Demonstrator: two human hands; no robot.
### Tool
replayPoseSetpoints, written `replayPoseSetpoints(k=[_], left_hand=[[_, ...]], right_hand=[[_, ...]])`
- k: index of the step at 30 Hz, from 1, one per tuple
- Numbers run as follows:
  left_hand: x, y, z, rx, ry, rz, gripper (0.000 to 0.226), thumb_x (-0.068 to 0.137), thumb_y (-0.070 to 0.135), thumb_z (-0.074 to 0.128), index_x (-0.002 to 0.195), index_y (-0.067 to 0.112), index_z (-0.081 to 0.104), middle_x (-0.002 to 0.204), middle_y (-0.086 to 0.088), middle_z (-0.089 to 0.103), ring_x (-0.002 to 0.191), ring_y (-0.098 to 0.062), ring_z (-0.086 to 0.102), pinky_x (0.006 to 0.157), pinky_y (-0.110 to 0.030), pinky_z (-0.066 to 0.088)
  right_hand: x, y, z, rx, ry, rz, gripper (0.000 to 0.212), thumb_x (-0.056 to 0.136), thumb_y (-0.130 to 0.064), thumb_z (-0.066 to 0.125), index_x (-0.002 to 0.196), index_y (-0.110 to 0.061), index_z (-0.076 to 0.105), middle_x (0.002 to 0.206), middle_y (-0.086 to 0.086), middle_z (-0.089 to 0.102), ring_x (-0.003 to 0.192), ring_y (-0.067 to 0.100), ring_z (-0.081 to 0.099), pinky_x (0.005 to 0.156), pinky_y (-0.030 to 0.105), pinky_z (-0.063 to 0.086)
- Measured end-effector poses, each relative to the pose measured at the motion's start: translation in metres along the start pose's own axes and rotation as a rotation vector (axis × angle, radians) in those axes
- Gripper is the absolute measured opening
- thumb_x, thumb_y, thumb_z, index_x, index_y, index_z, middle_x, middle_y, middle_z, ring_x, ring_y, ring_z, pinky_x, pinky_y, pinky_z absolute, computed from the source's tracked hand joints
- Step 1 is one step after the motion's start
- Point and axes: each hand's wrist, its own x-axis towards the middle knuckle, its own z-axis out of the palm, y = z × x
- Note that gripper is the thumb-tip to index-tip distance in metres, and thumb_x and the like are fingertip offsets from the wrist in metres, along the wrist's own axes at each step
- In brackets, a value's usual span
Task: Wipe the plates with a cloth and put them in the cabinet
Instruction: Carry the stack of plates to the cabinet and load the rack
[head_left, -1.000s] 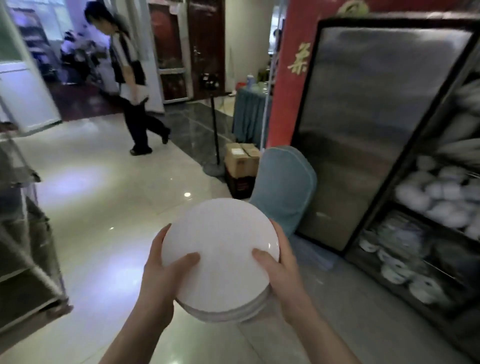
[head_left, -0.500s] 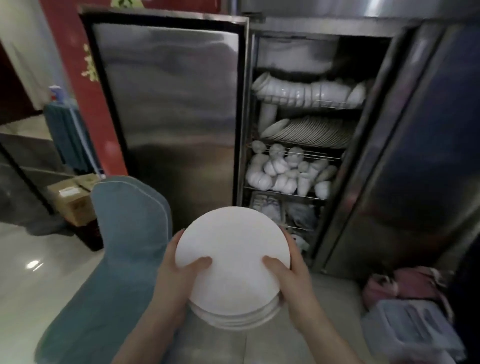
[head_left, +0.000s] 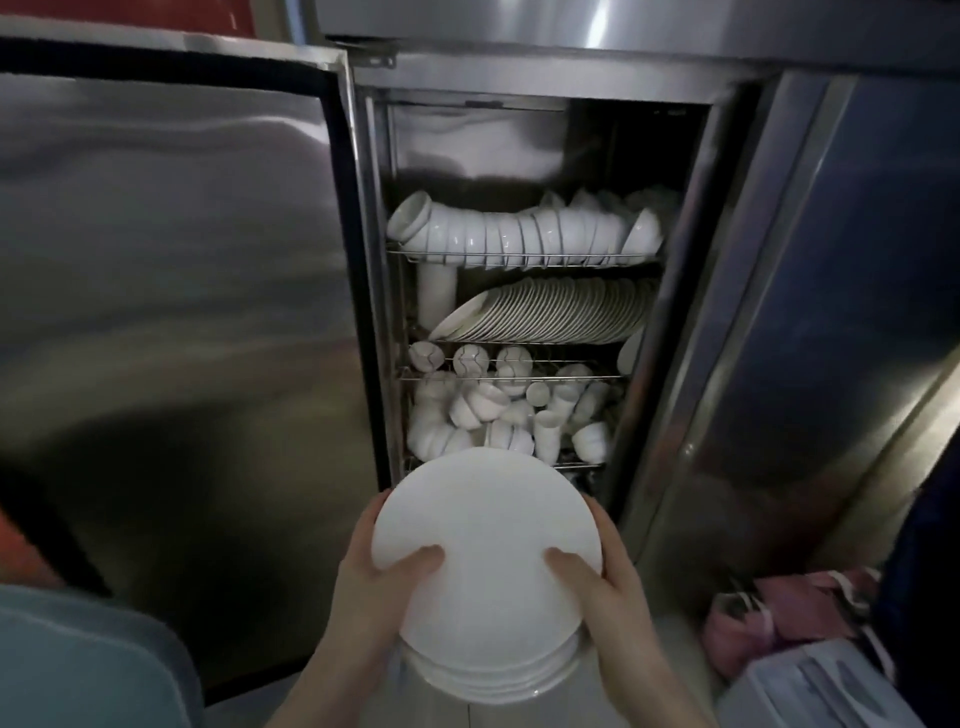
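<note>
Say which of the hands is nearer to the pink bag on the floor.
Right. The right hand holds the plate stack on the side toward the pink bag; the left hand holds its opposite side, farther.

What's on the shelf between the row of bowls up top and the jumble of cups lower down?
A row of white plates leaning on edge, in the head view.

The stack (head_left: 488, 566) sits between the left hand (head_left: 371, 592) and right hand (head_left: 610, 592), before the open cabinet (head_left: 478, 150); its door (head_left: 171, 312) stands left, and inside, bowls (head_left: 519, 239) lie above dishes (head_left: 550, 312), cups (head_left: 493, 415) below those.
</note>
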Motion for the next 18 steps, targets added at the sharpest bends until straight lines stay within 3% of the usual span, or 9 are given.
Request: replayPoseSetpoints(k=[3,5,7,9,13,18], left_hand=[[0.052,-0.002,0.018,-0.02,-0.003,-0.029,0.082,0.036,0.041,0.081,0.115,0.051,0.06,0.102,0.017,0.071,0.093,-0.011,0.067,0.065,-0.031,0.054],[0.086,-0.002,0.035,-0.021,-0.008,-0.036,0.084,0.035,0.04,0.082,0.116,0.051,0.06,0.1,0.016,0.072,0.093,-0.014,0.069,0.068,-0.035,0.058],[0.126,-0.007,0.057,-0.024,0.005,-0.036,0.087,0.045,0.03,0.082,0.127,0.045,0.059,0.111,0.011,0.071,0.101,-0.021,0.067,0.085,-0.049,0.058],[0.148,-0.005,0.071,-0.008,0.014,-0.032,0.089,0.052,0.024,0.079,0.137,0.039,0.056,0.121,0.004,0.068,0.107,-0.026,0.065,0.094,-0.054,0.055],[0.223,-0.01,0.118,-0.009,0.02,-0.032,0.083,0.06,0.018,0.082,0.136,0.037,0.056,0.118,0.005,0.068,0.102,-0.02,0.066,0.077,-0.038,0.056],[0.305,-0.013,0.169,-0.013,0.016,-0.032,0.063,0.057,0.027,0.077,0.113,0.05,0.061,0.112,0.012,0.069,0.1,-0.017,0.066,0.078,-0.042,0.057]], right_hand=[[0.05,0.003,0.003,-0.009,0.013,0.013,0.061,0.078,-0.01,0.073,0.133,-0.031,0.056,0.126,-0.004,0.066,0.117,0.02,0.061,0.101,0.048,0.049],[0.087,0.004,0.003,-0.002,0.035,0.038,0.068,0.069,-0.02,0.071,0.134,-0.033,0.055,0.127,-0.004,0.065,0.116,0.02,0.062,0.1,0.048,0.05],[0.133,0.009,-0.001,0.02,0.026,0.063,0.071,0.067,-0.024,0.07,0.135,-0.035,0.054,0.129,-0.004,0.064,0.117,0.021,0.06,0.102,0.05,0.048],[0.162,0.01,-0.003,0.032,0.045,0.082,0.066,0.074,-0.019,0.074,0.134,-0.038,0.054,0.128,-0.006,0.063,0.117,0.02,0.06,0.101,0.049,0.049],[0.254,0.011,-0.021,-0.002,0.05,0.073,0.057,0.085,-0.004,0.068,0.129,-0.037,0.057,0.119,-0.013,0.067,0.109,0.012,0.062,0.089,0.034,0.052],[0.349,0.0,-0.034,-0.071,0.048,0.089,0.057,0.086,-0.007,0.067,0.132,-0.039,0.054,0.121,-0.011,0.063,0.111,0.015,0.06,0.095,0.041,0.051]])
